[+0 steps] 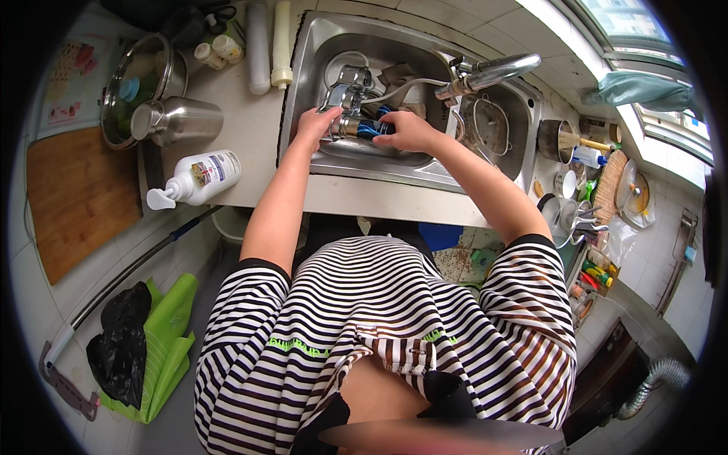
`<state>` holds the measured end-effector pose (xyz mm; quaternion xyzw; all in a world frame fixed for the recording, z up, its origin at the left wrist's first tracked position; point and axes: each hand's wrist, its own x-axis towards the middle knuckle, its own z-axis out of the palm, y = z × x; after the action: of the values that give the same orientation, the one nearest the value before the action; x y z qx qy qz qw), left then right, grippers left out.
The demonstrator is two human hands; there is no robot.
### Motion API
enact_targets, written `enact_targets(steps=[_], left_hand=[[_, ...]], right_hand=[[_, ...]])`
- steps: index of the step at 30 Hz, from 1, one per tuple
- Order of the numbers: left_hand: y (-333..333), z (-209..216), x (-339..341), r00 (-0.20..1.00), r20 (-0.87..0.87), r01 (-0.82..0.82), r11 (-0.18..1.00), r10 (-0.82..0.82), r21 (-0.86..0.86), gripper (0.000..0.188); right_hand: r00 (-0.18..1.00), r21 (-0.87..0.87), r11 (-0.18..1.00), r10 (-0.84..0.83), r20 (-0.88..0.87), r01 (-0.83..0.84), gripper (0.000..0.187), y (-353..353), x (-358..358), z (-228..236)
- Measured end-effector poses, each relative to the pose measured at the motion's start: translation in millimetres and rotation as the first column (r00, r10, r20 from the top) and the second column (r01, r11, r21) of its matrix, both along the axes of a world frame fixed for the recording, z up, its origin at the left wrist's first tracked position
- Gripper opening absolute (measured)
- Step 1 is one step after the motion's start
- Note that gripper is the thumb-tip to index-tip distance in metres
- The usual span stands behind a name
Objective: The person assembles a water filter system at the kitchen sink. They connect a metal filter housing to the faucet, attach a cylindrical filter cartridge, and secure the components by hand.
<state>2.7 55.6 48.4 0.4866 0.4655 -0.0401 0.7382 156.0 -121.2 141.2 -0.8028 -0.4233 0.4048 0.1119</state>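
Observation:
Over the left basin of the steel sink (297, 83), both hands are on a cylinder with a silver end and a black-and-blue body (367, 128). My left hand (315, 127) is closed at its silver end, beside a shiny, clear-looking fitting (345, 95); whether the two are joined, I cannot tell. My right hand (409, 130) has its fingers and thumb round the dark end. Behind them in the basin lie a white hose (413, 82) and a crumpled brownish cloth (398, 76). The fingers hide part of the cylinder.
A chrome faucet (493, 74) reaches over the sink, with a wire basket (489, 125) in the right basin. On the left counter are a white pump bottle (206, 177), a steel bottle (188, 121) and two pale tubes (281, 45). Pots and utensils crowd the right side.

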Motion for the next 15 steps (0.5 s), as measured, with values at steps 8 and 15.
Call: enact_targets(steps=[8,15], left_hand=[[2.0,5.5,0.1,0.997,-0.077,-0.021,0.993,0.012,-0.116,0.030],[12.6,-10.7,-7.6,0.999,-0.042,0.026,0.990,-0.032,-0.142,0.029]], right_hand=[[0.687,0.204,0.873,0.183,0.703,-0.442,0.053,-11.7,-34.3,9.5],[0.894,0.058,0.979,0.155,0.421,-0.198,0.049,-3.5,-33.4,25.2]])
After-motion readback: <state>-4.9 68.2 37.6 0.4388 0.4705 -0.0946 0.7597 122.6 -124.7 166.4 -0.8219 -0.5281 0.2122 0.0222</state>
